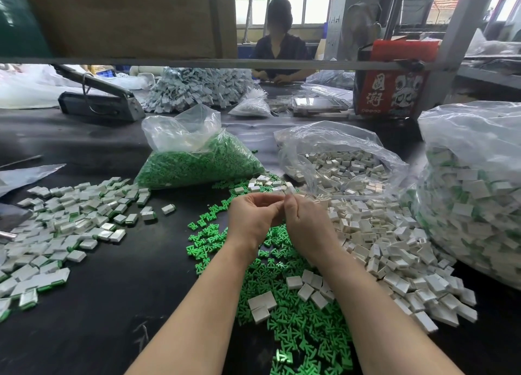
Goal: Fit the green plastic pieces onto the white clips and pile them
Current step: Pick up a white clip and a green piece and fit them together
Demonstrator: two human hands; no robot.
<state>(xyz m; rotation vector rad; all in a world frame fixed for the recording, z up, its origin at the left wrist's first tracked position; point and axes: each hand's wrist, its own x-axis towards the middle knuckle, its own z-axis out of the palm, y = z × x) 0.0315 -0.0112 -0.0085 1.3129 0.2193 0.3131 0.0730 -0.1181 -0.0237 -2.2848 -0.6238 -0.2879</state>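
Two hands [277, 219] are seen, four clear bags [197, 149] counted, green pieces [296, 326] and white clips [380, 242] beyond counting.

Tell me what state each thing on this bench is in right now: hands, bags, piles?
Left hand: fingers curled, pinching a white clip.
Right hand: fingers curled, meeting the left at the clip.
Green bag: open at the top, nearly full.
Clip bag: open, spilling clips.
Big bag: full of fitted pieces.
Finished pile: loose, spread flat.
Green pieces: scattered loose.
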